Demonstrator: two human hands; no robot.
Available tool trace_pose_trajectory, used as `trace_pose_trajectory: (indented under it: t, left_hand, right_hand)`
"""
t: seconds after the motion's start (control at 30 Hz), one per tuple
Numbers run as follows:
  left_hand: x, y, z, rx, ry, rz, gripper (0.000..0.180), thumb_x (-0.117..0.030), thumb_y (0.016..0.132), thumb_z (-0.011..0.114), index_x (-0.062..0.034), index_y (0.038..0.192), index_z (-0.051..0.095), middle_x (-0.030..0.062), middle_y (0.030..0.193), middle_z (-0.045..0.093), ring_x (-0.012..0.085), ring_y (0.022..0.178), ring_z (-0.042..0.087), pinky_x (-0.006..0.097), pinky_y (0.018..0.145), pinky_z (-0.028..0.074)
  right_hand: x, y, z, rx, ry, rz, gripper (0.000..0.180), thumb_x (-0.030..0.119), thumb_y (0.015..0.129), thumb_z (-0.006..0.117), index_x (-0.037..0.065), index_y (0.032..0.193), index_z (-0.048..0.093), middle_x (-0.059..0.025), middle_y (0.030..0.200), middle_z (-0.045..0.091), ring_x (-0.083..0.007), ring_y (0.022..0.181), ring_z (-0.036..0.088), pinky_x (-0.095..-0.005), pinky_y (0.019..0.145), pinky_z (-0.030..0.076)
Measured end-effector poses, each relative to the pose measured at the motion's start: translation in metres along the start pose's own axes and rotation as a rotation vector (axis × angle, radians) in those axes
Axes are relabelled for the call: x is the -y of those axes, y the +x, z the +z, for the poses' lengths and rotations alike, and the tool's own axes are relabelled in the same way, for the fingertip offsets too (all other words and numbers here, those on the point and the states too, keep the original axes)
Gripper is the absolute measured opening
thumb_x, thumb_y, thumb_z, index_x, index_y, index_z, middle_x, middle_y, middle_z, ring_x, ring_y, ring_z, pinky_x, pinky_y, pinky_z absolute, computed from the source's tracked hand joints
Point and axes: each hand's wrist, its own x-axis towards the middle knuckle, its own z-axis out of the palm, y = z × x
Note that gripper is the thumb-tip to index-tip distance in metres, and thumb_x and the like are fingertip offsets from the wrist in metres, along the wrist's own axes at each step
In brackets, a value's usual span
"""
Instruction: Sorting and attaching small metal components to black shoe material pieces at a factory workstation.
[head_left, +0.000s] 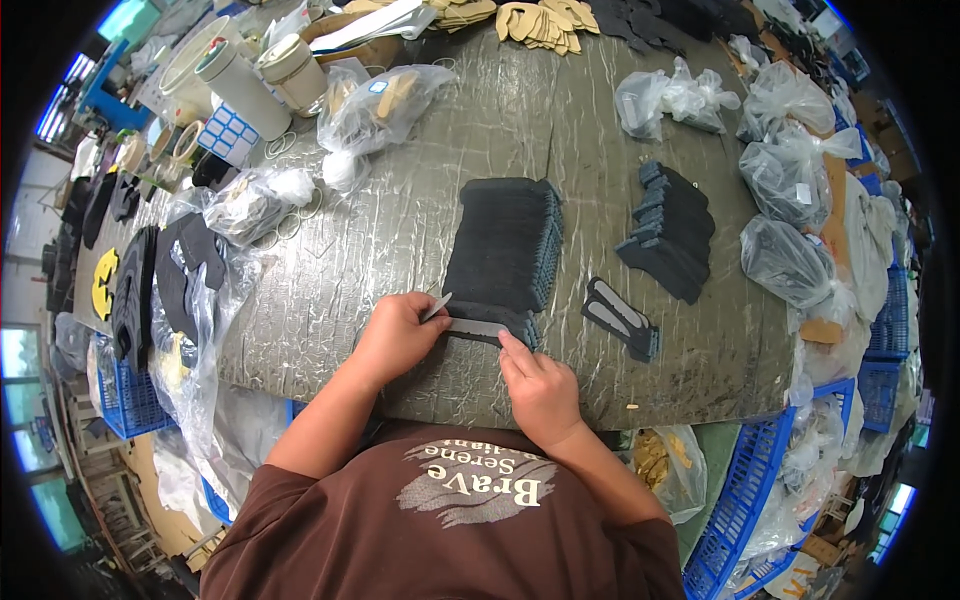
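Down at the near edge of the worktable, left hand curled shut on the end of a pale grey strip, a thin light sliver poking up past the thumb, perhaps a peeled backing or small tool, too small to tell. Right hand closed too, fingertips pinching the strip's other end and pressing it down onto the front piece of a fanned stack of dark pieces. Held taut between both grips, likely so the strip lies flat and straight along that piece's edge. Just beyond the grip, stack rising away in overlapped rows, seemingly laid so each edge stays reachable in turn. Right of the right hand, near but apart, a pair of dark pieces with grey strips lying flat; farther off, a second dark stack. Beyond that, clear bags of parts bunched along the table's right rim. Left of the left hand, well apart, more bags and dark cut shapes.
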Motion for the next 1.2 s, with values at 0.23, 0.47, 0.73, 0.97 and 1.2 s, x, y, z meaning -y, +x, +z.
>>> trace_pose_trajectory:
  t: [0.23, 0.47, 0.73, 0.97, 1.2]
  left_hand:
    - [-0.010, -0.003, 0.003, -0.067, 0.253, 0.149, 0.017, -0.012, 0.075, 0.069, 0.0022, 0.084, 0.065, 0.0181, 0.072, 0.062, 0.0298, 0.066, 0.061, 0.036, 0.062, 0.048]
    - [-0.002, -0.008, 0.003, -0.062, 0.216, 0.281, 0.014, -0.012, 0.079, 0.065, -0.0002, 0.087, 0.063, 0.0137, 0.078, 0.060, 0.0263, 0.072, 0.059, 0.033, 0.067, 0.046]
    - [-0.013, -0.023, 0.006, 0.242, -0.577, 0.067, 0.017, -0.009, 0.091, 0.049, -0.0021, 0.102, 0.059, 0.0024, 0.086, 0.055, 0.0110, 0.074, 0.053, 0.027, 0.066, 0.045]
    - [-0.021, -0.038, 0.030, 0.190, -0.010, 0.598, 0.036, -0.005, 0.088, 0.048, -0.0013, 0.124, 0.048, 0.0122, 0.094, 0.056, 0.0238, 0.075, 0.058, 0.033, 0.066, 0.047]
    - [-0.030, -0.044, 0.034, 0.070, 0.352, 0.760, 0.056, -0.004, 0.074, 0.060, -0.0011, 0.128, 0.045, 0.0123, 0.091, 0.053, 0.0292, 0.072, 0.059, 0.039, 0.055, 0.049]
  right_hand:
    - [-0.001, -0.001, 0.001, 0.001, 0.025, 0.026, 0.008, 0.005, 0.074, 0.061, 0.002, 0.081, 0.062, -0.0051, 0.111, 0.063, -0.0191, 0.061, 0.059, -0.0322, 0.055, 0.049]
    - [0.000, 0.004, -0.005, -0.294, 0.269, 0.276, 0.017, 0.005, 0.076, 0.066, 0.001, 0.092, 0.063, -0.0099, 0.101, 0.063, -0.0251, 0.071, 0.063, -0.0315, 0.060, 0.050]
    - [-0.051, -0.024, -0.050, -0.352, 0.486, 0.768, 0.016, 0.001, 0.078, 0.064, 0.000, 0.093, 0.065, -0.0120, 0.081, 0.062, -0.0247, 0.073, 0.059, -0.0305, 0.070, 0.047]
    - [-0.020, -0.017, -0.048, -0.304, 0.560, 0.588, 0.008, 0.003, 0.080, 0.062, -0.001, 0.087, 0.065, -0.0111, 0.083, 0.063, -0.0225, 0.077, 0.060, -0.0306, 0.071, 0.047]
    - [0.012, -0.004, -0.030, 0.032, 1.212, 0.775, 0.011, 0.008, 0.088, 0.061, -0.003, 0.089, 0.063, -0.0017, 0.081, 0.063, -0.0058, 0.074, 0.055, -0.0200, 0.067, 0.044]
